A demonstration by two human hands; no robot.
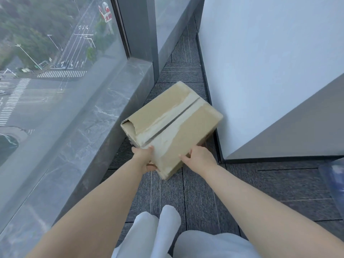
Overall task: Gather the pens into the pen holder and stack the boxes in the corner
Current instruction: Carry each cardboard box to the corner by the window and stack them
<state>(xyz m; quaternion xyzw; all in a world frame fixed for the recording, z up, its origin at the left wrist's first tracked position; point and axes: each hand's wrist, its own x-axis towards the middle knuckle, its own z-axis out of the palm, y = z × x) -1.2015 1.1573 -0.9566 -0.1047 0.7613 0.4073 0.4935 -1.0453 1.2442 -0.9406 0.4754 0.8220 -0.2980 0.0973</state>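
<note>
A brown cardboard box [173, 125] with torn tape along its top seam sits tilted on the dark carpet, in the gap between the window ledge and a white wall. One top flap at its left end is bent open. My left hand [144, 158] grips the near left corner, thumb on top and fingers underneath. My right hand [200, 158] holds the near right edge with its fingers spread on the top. No pens or pen holder are in view, and I see no second box.
A grey marble window ledge [104, 112] runs along the left below a tall glass pane. A white wall panel [260, 71] with a dark base stands on the right. A translucent plastic container [335, 181] shows at the right edge. Carpet continues behind the box.
</note>
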